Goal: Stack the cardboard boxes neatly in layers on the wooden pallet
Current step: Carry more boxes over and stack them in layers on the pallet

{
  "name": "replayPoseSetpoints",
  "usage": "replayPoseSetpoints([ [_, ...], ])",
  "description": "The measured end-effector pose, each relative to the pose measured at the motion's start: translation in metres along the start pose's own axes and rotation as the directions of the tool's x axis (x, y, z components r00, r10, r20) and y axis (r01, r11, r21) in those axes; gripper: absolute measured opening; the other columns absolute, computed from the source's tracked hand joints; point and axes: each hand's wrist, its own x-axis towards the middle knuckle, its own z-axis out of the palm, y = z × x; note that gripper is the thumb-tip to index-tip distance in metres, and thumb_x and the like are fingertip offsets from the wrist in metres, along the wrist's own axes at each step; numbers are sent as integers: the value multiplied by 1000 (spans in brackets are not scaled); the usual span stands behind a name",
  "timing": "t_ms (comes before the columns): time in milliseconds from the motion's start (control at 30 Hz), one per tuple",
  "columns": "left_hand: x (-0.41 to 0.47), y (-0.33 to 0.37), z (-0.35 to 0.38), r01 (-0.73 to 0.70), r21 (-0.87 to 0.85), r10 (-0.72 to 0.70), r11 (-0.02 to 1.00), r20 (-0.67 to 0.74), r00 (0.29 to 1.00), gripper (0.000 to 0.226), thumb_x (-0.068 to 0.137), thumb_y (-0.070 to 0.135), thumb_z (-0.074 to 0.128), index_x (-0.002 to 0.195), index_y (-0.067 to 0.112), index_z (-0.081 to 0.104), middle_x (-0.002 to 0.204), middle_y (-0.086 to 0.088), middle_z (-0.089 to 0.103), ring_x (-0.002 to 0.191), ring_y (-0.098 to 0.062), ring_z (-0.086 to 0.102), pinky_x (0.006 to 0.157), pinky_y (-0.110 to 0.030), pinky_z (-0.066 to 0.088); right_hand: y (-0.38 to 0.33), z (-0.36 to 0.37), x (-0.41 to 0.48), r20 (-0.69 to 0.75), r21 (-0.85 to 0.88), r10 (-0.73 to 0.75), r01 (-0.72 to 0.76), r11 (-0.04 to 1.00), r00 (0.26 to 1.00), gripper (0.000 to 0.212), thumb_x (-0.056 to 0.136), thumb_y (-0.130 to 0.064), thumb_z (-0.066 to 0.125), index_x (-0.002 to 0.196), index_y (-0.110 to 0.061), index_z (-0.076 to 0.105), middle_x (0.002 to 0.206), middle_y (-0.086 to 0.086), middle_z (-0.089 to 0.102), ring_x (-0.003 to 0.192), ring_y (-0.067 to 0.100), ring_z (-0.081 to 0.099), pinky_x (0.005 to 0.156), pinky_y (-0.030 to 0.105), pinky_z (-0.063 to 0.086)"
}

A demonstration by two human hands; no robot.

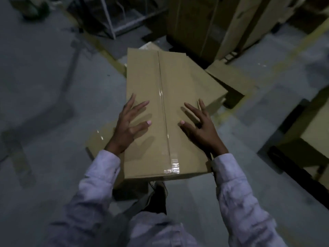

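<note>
Cardboard box (169,111) lies just in front of me, its long axis running straight away from my body. The near short end sits above my shoe (158,191) and the far end points toward the tall cartons (195,24) at the back. A strip of clear glossy tape (164,111) runs the whole length of the top along the flap seam and catches the light near my edge. The board is plain, matte and tan, with sharp square corners.

My left hand (128,125) and right hand (201,127) lie flat on the top, one on each side of the tape. The fingers of both are straight and spread wide, curled round nothing.

The box overlaps a lower box (99,139) on my left, and a flat box (229,81) lies beyond its right edge. I cannot tell what carries its weight. Around them is a dull grey concrete floor (44,86). My pale, creased sleeves (99,177) reach to the wrists.
</note>
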Motion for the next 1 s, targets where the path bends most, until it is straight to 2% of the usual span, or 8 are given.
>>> replayPoseSetpoints([
  [133, -39, 68, 63, -79, -97, 93, 992, 147, 985, 65, 86, 38, 79, 149, 29, 62, 174, 5, 27, 156, 1, 29, 117, -9, 28, 3, -68, -116, -173, -17, -9, 6, 1000, 985, 48, 98, -30, 80, 142, -45, 67, 175, -24, 14, 152, -5, 36, 115, 29, 47],
  [267, -60, 114, 147, -157, -156, 200, 975, 324, 925, 73, 84, 47, 80, 152, 33, 59, 169, 2, 38, 157, -7, 32, 129, -45, 31, 18, -139, -217, -346, -90, 54, -91, 992, 937, 45, 97, -45, 78, 139, -56, 65, 174, -22, 22, 158, -2, 23, 122, 31, 35],
  [433, -75, 178, 267, -151, -186, 225, 971, 493, 840, 70, 81, 62, 78, 144, 66, 48, 170, 10, 37, 160, -14, 28, 130, -54, 27, 43, -227, -324, -537, -4, 149, -179, 984, 830, 39, 97, -42, 78, 134, -49, 72, 171, -22, 32, 157, 2, 28, 120, 35, 33],
  [667, -48, 254, 437, -201, -358, 395, 912, 630, 669, 78, 76, 53, 84, 148, 33, 62, 167, 6, 41, 150, -5, 42, 123, -36, 41, 86, -348, -409, -736, -41, 163, -284, 958, 657, 41, 92, -54, 75, 132, -50, 72, 171, -24, 32, 157, 1, 29, 123, 37, 31],
  [767, -22, 279, 517, -225, -399, 450, 889, 668, 593, 75, 77, 51, 85, 146, 32, 64, 165, 6, 45, 150, -8, 43, 124, -40, 40, 105, -400, -424, -795, -37, 156, -303, 952, 586, 34, 94, -46, 76, 127, -41, 77, 172, -19, 31, 154, -4, 31, 118, 25, 35],
  [867, 4, 303, 597, -190, -460, 485, 868, 696, 529, 72, 79, 43, 88, 145, 27, 65, 157, 4, 55, 145, -12, 53, 122, -49, 44, 122, -451, -432, -847, 44, 178, -268, 962, 500, 25, 99, -21, 77, 123, -22, 80, 172, -16, 29, 133, -29, 38, 100, 7, 47],
  [900, 11, 311, 622, -184, -470, 493, 863, 706, 509, 71, 79, 41, 89, 145, 26, 66, 155, 4, 58, 142, -14, 56, 121, -52, 44, 129, -468, -434, -858, 76, 197, -264, 962, 474, 24, 98, -18, 78, 122, -21, 81, 172, -16, 30, 132, -29, 40, 98, 8, 50],
  [1000, 27, 330, 689, -210, -489, 527, 847, 721, 449, 66, 82, 37, 89, 144, 26, 66, 153, 5, 60, 142, -17, 57, 119, -56, 45, 150, -517, -444, -889, 80, 183, -253, 964, 419, 21, 97, -26, 81, 117, -33, 83, 171, -23, 31, 152, -4, 37, 113, 33, 53],
])
